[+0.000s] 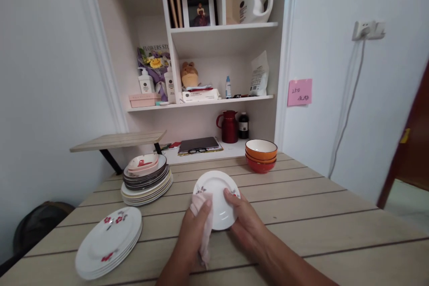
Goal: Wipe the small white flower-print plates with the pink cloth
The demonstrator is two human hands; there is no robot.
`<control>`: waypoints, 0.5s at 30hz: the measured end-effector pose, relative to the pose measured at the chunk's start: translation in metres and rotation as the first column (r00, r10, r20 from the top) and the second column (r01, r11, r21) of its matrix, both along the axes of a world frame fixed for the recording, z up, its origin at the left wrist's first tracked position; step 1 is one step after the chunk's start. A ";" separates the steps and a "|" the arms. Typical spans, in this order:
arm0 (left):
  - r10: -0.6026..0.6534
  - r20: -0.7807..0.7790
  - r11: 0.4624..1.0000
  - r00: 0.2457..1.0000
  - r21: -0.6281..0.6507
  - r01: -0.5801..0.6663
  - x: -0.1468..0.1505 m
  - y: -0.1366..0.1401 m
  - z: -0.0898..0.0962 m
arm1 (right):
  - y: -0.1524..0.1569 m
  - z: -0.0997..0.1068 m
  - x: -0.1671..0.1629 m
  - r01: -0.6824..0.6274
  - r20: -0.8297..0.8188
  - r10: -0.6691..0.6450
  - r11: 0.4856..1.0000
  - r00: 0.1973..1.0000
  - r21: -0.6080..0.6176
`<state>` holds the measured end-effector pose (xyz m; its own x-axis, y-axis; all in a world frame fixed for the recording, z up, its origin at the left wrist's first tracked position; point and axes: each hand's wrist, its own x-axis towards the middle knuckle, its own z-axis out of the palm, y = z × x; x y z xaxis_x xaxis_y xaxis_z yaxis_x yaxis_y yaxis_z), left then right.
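A white plate (219, 208) with a small floral pattern is held up in front of me, tilted toward me. My right hand (246, 221) grips its right edge, thumb on the face and fingers behind. My left hand (194, 228) pinches a pale pink cloth (205, 214) against the plate's left rim, and the cloth's loose end hangs down. To the left lies a stack of white plates with red flowers (110, 241). Behind it stands a taller stack of mixed plates (147, 183), topped by pink-rimmed dishes (143, 164).
Stacked orange and red bowls (261, 156) stand at the table's back right. A raised wooden shelf (117, 139) overhangs the back left. Beyond the table, a white shelf unit holds a red jug (229, 127), a dark bottle (243, 125) and a laptop (198, 144) with glasses.
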<state>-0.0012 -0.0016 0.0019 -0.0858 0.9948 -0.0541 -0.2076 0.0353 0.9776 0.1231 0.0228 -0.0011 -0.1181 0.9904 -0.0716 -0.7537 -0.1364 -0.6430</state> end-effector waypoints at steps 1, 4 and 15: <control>-0.006 0.023 1.000 1.000 0.021 0.005 -0.001 0.000 0.000 | 0.000 0.002 0.002 -0.041 0.011 0.042 0.999 0.999 -0.023; -0.054 0.072 0.997 0.996 0.065 0.050 -0.004 0.000 0.000 | -0.002 0.011 0.012 -0.133 0.086 0.140 0.988 0.986 -0.081; -0.018 0.000 0.999 1.000 0.034 0.018 -0.003 0.003 -0.007 | 0.002 0.009 0.019 -0.016 0.162 0.008 0.999 0.987 0.051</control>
<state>-0.0045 0.0015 -0.0049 -0.0676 0.9975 -0.0203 -0.2079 0.0058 0.9781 0.1420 0.0248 0.0076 -0.1208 0.9919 -0.0396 -0.6376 -0.1081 -0.7628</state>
